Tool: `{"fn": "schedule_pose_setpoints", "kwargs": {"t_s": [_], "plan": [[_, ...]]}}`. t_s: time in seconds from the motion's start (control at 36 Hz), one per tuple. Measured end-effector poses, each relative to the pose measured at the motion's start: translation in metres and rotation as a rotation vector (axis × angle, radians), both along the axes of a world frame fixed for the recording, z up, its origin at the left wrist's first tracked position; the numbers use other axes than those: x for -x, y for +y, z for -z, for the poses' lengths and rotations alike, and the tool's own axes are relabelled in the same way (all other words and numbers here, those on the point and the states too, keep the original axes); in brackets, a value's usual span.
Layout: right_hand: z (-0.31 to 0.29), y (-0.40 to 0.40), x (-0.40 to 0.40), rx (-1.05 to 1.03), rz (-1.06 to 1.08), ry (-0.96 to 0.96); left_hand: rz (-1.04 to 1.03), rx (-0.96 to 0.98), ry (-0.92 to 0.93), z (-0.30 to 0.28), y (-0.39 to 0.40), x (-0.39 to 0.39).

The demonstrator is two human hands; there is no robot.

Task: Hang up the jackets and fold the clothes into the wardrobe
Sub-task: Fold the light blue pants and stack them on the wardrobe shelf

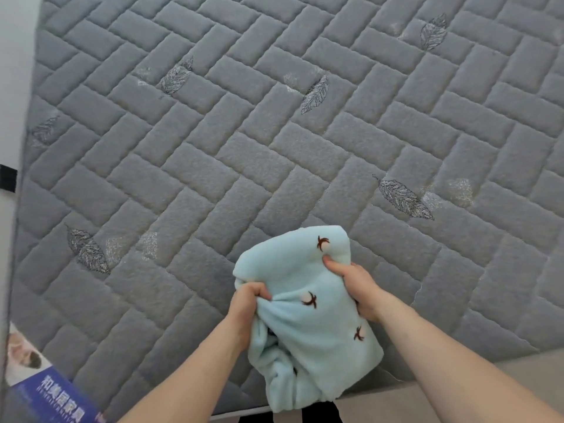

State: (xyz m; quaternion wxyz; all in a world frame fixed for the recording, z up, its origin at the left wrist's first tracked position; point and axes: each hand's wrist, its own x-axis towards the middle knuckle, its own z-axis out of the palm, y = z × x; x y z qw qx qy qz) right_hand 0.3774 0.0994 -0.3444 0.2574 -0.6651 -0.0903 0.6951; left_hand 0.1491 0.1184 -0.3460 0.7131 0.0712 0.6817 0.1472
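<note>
A light blue fleece garment (308, 325) with small brown embroidered marks is bunched into a bundle and held above the near edge of a grey quilted mattress (244, 132). My left hand (247, 306) grips a gathered fold on the bundle's left side. My right hand (354, 285) grips its upper right edge, thumb pressed on top. The lower end of the garment hangs down past the mattress edge.
The mattress fills most of the view and has leaf patterns stitched into it. A blue printed label (52, 395) lies at its near left corner. A pale wall (12, 87) runs along the left. The beige bed frame edge (476, 370) shows at the lower right.
</note>
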Motion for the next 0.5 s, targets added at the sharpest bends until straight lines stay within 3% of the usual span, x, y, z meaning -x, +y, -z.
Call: {"fn": "schedule_pose_setpoints", "kwargs": {"t_s": [0.06,0.14,0.25,0.31,0.36,0.42,0.5], "plan": [[0.004,-0.004,0.001,0.006,-0.021,-0.035,0.027,0.052,-0.041,0.007,-0.005,0.010],[0.009,-0.009,0.002,-0.011,-0.092,-0.281,0.132,0.003,0.068,0.007,-0.011,0.014],[0.001,-0.029,0.004,-0.094,0.024,-0.495,0.352,-0.222,0.393,-0.011,-0.004,0.003],[-0.008,-0.055,0.006,-0.139,0.137,-0.628,0.530,-0.416,0.569,-0.023,0.008,0.001],[-0.017,-0.088,0.012,-0.095,0.249,-0.758,0.711,-0.650,0.615,-0.035,0.025,0.000],[-0.019,-0.123,0.020,0.058,0.402,-0.771,0.871,-0.748,0.576,-0.044,0.044,-0.007],[-0.017,-0.161,0.039,0.310,0.628,-0.542,0.972,-0.659,0.455,-0.047,0.070,-0.027]]}}
